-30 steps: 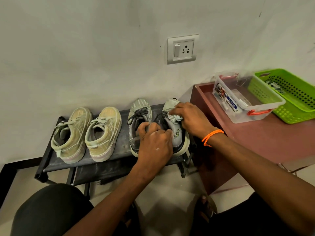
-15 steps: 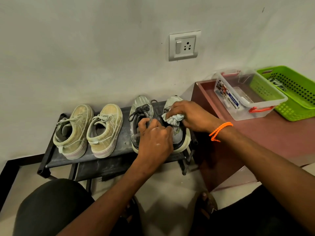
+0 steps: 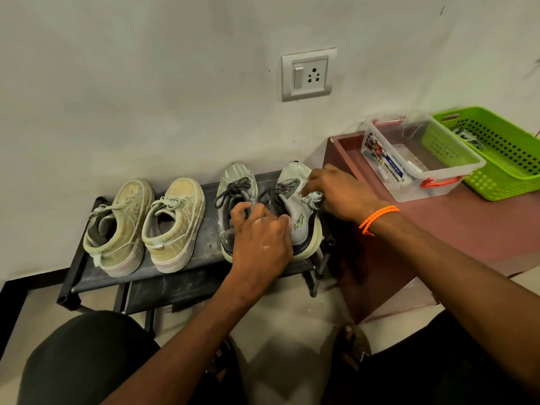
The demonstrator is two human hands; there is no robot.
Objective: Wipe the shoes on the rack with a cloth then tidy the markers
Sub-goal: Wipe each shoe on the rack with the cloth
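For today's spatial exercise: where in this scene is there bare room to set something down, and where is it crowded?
Free: the maroon tabletop in front of the clear box and green basket, and a strip of rack shelf between the tan pair and the grey pair. Crowded: the rack's right end, where the left hand grips the grey shoe and the right hand presses the cloth.

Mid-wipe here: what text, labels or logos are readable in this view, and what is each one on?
"MULTI BOX": blue strip on the label of the clear plastic box, just legible.
Rest of that label: pictures and print too small to read.
Green logo on the side of the grey shoe: stylised, unreadable.
Wall socket: no text visible.
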